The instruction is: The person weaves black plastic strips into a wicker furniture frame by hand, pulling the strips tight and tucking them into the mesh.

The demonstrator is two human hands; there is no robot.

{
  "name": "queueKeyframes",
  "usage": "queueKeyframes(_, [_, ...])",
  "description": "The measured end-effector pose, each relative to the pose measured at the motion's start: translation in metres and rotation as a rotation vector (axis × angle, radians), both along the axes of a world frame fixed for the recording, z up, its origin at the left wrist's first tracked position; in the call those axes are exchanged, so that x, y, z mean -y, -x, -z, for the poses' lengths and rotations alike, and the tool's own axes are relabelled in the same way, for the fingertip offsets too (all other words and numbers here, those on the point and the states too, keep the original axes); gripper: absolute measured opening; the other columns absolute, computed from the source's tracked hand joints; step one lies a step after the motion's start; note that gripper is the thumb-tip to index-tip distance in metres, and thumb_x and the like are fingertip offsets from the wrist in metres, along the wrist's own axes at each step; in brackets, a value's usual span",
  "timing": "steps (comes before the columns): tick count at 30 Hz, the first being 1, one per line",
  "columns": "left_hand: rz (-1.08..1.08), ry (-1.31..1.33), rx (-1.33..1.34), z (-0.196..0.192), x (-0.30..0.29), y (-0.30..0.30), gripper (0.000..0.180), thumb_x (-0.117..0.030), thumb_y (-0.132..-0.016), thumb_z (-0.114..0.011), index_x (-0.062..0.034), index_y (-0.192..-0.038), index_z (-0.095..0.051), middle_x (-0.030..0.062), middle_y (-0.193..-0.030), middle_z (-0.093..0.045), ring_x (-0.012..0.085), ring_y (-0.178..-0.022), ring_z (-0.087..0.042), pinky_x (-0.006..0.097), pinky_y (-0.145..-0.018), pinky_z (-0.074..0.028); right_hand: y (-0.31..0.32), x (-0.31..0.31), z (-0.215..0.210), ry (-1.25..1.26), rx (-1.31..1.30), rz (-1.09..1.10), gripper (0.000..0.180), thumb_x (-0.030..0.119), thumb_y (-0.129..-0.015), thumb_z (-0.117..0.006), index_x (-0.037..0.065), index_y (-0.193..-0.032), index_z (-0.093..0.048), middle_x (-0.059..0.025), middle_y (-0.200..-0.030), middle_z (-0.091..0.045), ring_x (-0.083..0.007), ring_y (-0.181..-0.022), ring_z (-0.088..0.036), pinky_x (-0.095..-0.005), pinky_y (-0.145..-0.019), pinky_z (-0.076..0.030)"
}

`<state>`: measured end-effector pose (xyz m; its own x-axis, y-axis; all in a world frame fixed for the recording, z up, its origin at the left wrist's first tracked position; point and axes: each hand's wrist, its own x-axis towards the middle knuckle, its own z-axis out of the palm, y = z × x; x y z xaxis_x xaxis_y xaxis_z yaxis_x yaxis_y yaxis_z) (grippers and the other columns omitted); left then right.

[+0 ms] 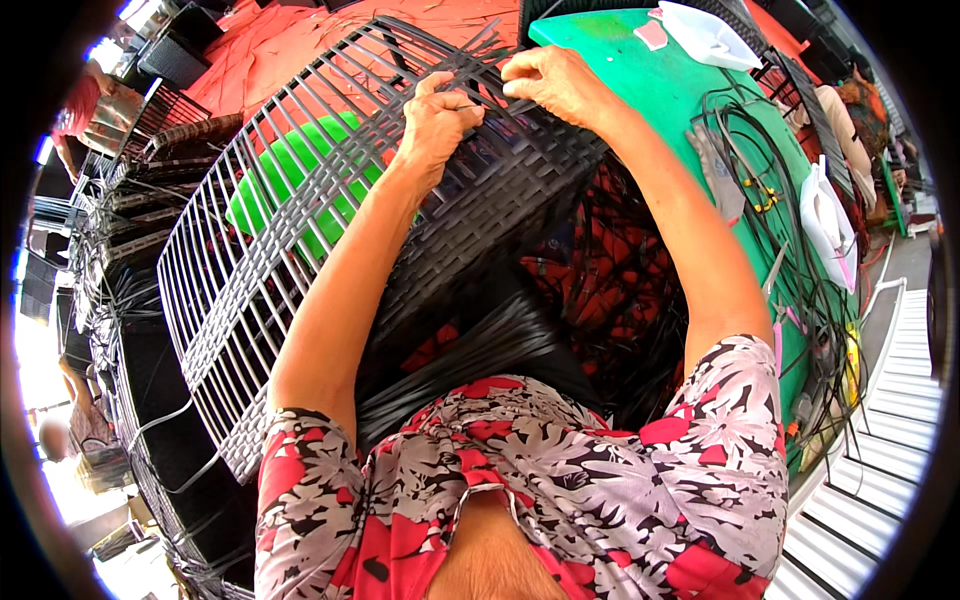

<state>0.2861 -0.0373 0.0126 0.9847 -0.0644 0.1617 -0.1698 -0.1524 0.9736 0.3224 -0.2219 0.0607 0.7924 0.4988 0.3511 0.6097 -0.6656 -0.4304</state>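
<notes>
A curved panel of thin metal rods [215, 235] leans in front of me, partly woven with flat black and grey strips. Its dense black weave [500, 195] lies below my hands, and a lighter grey woven band [285, 230] crosses the rods. My left hand [437, 125] rests at the weave with fingers curled together; what they pinch is hidden. Just to its right, at the panel's far edge, my right hand [563, 85] pinches a dark weaving strip between thumb and fingers. Loose strip ends [485, 45] stick out beside it.
A green table [620, 35] at right bears white containers [710, 35], loose black strips [735, 150] and a pink-handled tool [778, 340]. A bright green surface [270, 185] shows behind the rods. Woven pieces [165, 195] are piled at left; another person [80, 110] is beyond. Tangled strips [620, 300] lie below.
</notes>
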Motion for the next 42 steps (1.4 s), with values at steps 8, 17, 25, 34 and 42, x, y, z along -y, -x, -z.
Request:
queueKeyframes(8, [0.137,-0.177,0.164,-0.053,-0.026,0.044,0.018,-0.019,-0.076,-0.064,-0.0015,-0.077,-0.064,0.0131,-0.124,-0.045,0.0248,-0.114,-0.042,0.037,-0.089,-0.036,0.039,-0.02,-0.024,-0.31,-0.706,-0.347,0.022,0.023,-0.086,-0.059,0.006,-0.098,-0.065,0.0012,-0.058,-0.054,-0.0027,-0.048,-0.042,-0.0186,-0.043,-0.032])
queueKeyframes(17, [0.094,-0.444,0.285,-0.042,-0.031,0.055,0.018,-0.02,-0.077,-0.065,-0.0021,-0.08,-0.065,0.0079,-0.126,-0.045,0.0221,-0.114,-0.042,0.035,-0.091,-0.036,0.035,-0.023,-0.018,-0.305,-0.813,-0.37,0.015,0.02,-0.082,-0.063,0.006,-0.077,-0.065,0.0017,-0.057,-0.056,-0.0029,-0.048,-0.053,-0.0161,-0.038,-0.033])
queueKeyframes(25, [-0.07,-0.771,0.368,-0.01,-0.038,0.047,0.019,-0.025,-0.079,-0.061,-0.0105,-0.086,-0.069,0.0121,-0.133,-0.039,0.0378,-0.124,-0.029,0.053,-0.098,-0.027,0.042,-0.025,-0.028,-0.142,-0.525,-0.052,0.015,0.016,-0.079,-0.061,0.002,-0.073,-0.063,0.0008,-0.055,-0.054,-0.0058,-0.043,-0.05,-0.019,-0.039,-0.039])
queueKeyframes(34, [-0.047,-1.123,0.207,0.004,-0.015,0.044,0.026,-0.027,-0.081,-0.052,-0.0156,-0.099,-0.068,0.0119,-0.145,-0.02,0.0427,-0.133,-0.007,0.067,-0.099,-0.006,0.04,-0.043,-0.014,0.361,-0.36,0.006,0.009,0.002,-0.061,-0.057,-0.005,-0.066,-0.06,-0.0246,-0.065,-0.059,-0.0376,-0.071,-0.062,-0.0423,-0.063,-0.049])
queueKeyframes(42, [-0.041,-1.003,-0.02,-0.001,-0.01,0.034,0.025,-0.035,-0.074,-0.06,-0.0261,-0.095,-0.07,0.0099,-0.148,-0.016,0.044,-0.134,-0.003,0.067,-0.1,-0.003,0.02,-0.043,0.015,0.165,-0.489,-0.063,0.013,0.002,-0.065,-0.055,-0.001,-0.07,-0.066,-0.012,-0.061,-0.06,-0.0179,-0.056,-0.058,-0.0323,-0.053,-0.045])
